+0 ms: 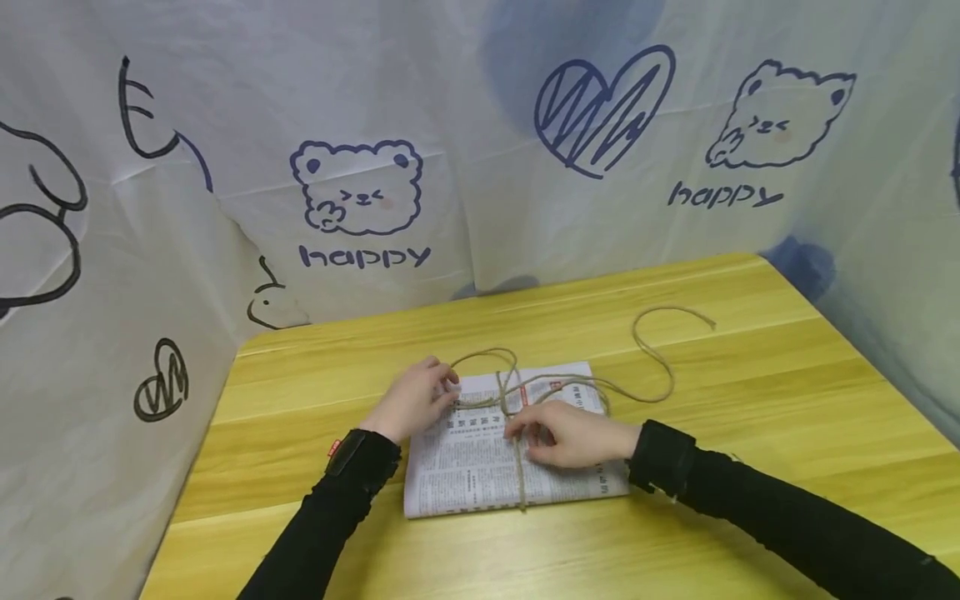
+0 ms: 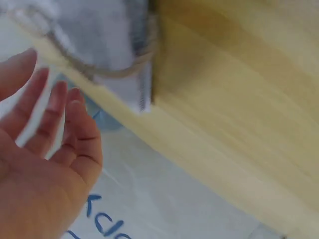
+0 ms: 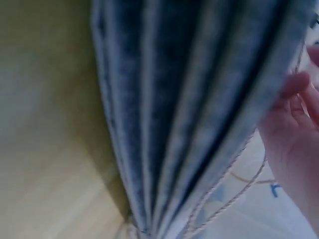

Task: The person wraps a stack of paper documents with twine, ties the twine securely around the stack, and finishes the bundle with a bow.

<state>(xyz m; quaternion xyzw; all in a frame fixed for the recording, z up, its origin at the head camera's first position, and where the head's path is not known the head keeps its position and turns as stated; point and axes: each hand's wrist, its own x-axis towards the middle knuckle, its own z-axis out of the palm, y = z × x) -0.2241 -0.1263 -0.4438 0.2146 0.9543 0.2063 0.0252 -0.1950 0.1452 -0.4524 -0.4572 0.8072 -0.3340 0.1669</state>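
Observation:
A stack of folded newspapers [image 1: 465, 458] lies on the table with twine [image 1: 521, 475] around it, crossing on top near the upper middle. At the stack's upper left edge is my left hand [image 1: 420, 400]; its fingers are bent loosely and spread apart, with nothing between them in the left wrist view. My right hand [image 1: 577, 435] is over the middle of the stack, fingertips beside the twine, thumb and fingers apart. Layered newspaper edges [image 3: 174, 99] fill the right wrist view and partly hide that hand's fingers [image 3: 294, 84].
A long loose tail of twine [image 1: 667, 367] curls across the wood-grain table [image 1: 750, 400] to the right. A smaller loop [image 1: 495, 350] rises behind the stack. White cloth [image 1: 480, 167] with drawn bears and hearts hangs behind and at both sides.

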